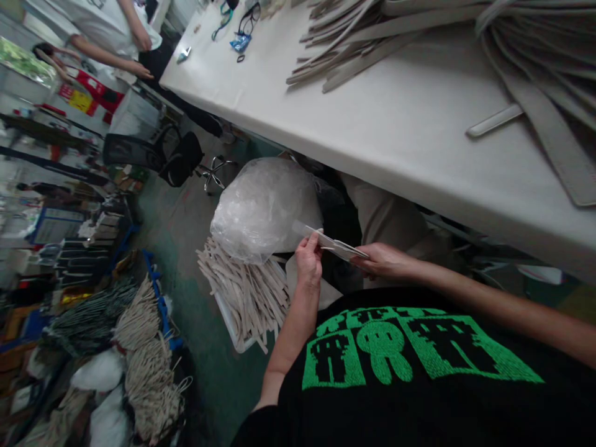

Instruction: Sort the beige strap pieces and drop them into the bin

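Close to my body, a flat beige strap (342, 248) stretches between my two hands, and it looks folded or layered. At its left end, my left hand (309, 256) is closed, thumb and fingers pinching it. My right hand (382, 261) grips the other end with its fingers closed around it. A pale tip shows beyond my left fingertips; I cannot tell if it belongs to the strap. Below and left of my hands, many similar beige strips (251, 288) lie heaped in a white bin (231, 326). A large clear plastic bag (267, 202) rests behind them.
A white-covered table (372, 130) runs across the top, bearing bundled straps (526, 62), glasses (250, 17) and a blue packet (240, 42). A black office chair (174, 158) stands beyond. A person (107, 37) is at the far table end. Bundled cords (149, 372) lie lower left.
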A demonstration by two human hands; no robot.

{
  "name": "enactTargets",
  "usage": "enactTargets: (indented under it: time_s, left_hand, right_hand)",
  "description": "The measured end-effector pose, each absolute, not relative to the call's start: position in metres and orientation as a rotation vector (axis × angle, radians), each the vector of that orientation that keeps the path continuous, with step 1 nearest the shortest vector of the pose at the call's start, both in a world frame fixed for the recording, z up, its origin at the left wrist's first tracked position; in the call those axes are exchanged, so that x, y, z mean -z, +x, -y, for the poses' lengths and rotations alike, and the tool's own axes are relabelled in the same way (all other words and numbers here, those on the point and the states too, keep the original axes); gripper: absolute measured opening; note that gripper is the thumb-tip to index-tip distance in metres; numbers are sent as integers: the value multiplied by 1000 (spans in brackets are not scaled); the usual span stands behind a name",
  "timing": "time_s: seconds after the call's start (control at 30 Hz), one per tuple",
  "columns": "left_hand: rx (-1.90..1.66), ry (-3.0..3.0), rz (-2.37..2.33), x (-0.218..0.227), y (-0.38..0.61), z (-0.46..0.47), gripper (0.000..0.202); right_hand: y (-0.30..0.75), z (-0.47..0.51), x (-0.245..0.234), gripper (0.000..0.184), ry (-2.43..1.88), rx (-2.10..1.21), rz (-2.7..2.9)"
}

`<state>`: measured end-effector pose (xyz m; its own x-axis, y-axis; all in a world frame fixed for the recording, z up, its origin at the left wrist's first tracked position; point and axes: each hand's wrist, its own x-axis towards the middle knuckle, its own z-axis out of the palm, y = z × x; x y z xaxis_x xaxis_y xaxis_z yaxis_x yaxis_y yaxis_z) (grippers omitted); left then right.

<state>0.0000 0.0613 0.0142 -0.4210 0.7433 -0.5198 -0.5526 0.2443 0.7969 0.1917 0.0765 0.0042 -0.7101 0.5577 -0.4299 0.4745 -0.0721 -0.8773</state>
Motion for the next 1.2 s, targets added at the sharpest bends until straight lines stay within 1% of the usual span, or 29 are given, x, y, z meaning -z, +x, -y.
enactTargets:
  time_s: [0.07, 0.13, 0.23, 0.33, 0.4, 0.57, 0.7, 0.77, 0.9, 1.03, 1.2]
  left_hand:
    - [-1419, 213, -1381, -12, 5, -59, 17]
    - [-1413, 221, -1365, -11, 11, -56, 21]
    - [-1389, 248, -1322, -9, 22, -48, 18]
    - [-1319, 321, -1283, -9, 30, -38, 16]
    - [-1309, 337, -1276, -13, 29, -36, 16]
    - [-1491, 286, -1271, -25, 14, -48, 19]
    - [-1349, 264, -1305, -19, 20, -44, 17]
    - [-1333, 276, -1311, -14, 27, -39, 18]
    - [-1450, 299, -1297, -14, 19, -43, 17]
    - [-1543, 225, -1334, -22, -7, -59, 11]
    - [-1558, 135, -1354, -21, -20, -65, 18]
  right_hand:
    - [193, -76, -3, 46, -1106, -1925, 2074]
    - [189, -77, -5, 46, -1094, -1819, 2062]
    - [176, -81, -7, 42, -1185, -1635, 2025]
    - [164, -84, -8, 39, -1216, -1564, 1976]
    - [161, -86, -9, 36, -1186, -1561, 1977]
    - [161, -86, -15, 28, -1173, -1617, 2000]
    - [157, -90, -16, 32, -1199, -1555, 2009]
    - [155, -92, -14, 33, -1191, -1552, 2010]
    - [157, -93, -9, 33, -1151, -1636, 2002]
    - [173, -87, -6, 32, -1155, -1718, 2037]
    - [195, -75, -5, 37, -1190, -1759, 2033]
